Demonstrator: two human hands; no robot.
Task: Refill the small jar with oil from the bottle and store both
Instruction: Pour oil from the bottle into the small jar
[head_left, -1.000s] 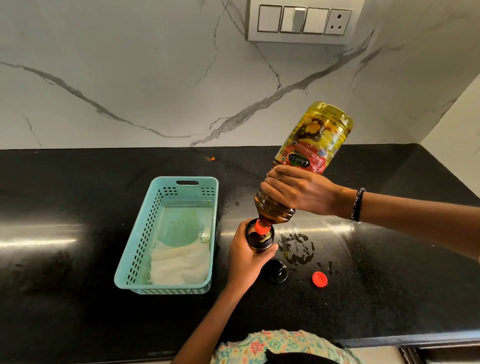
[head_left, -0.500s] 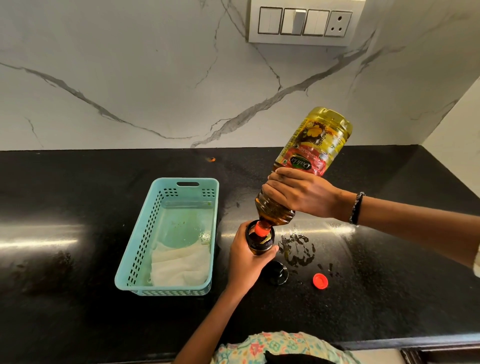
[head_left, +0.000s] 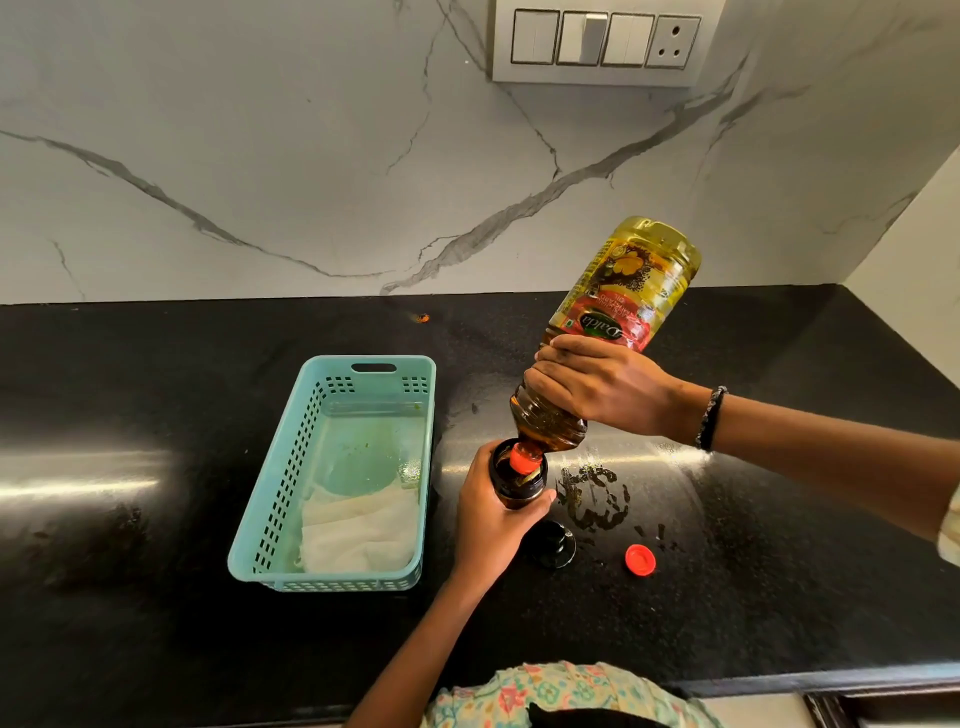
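On the black countertop (head_left: 156, 649), pretty much center frame, the small jar (head_left: 518, 486) is held upright by the left hand (head_left: 493, 525), fingers and thumb wrapped round its dark body, open mouth facing up. The oil bottle (head_left: 618, 317) is gripped around its lower-middle by the right hand (head_left: 597, 389), fingers curled over the label edge. The bottle is tipped well past horizontal, so its long axis runs diagonally from the base up at the upper right, toward the marble wall, down to the orange neck (head_left: 524, 460) at the lower left, and that neck is poked right into the jar's mouth. A black jar lid (head_left: 553, 543) is parked just beside the jar, with a red bottle cap (head_left: 640, 560) a bit further right. Some spilled oil (head_left: 592, 499) can be seen near the jar. A teal basket (head_left: 332, 374) with a white cloth (head_left: 358, 535) inside is sat to the left.
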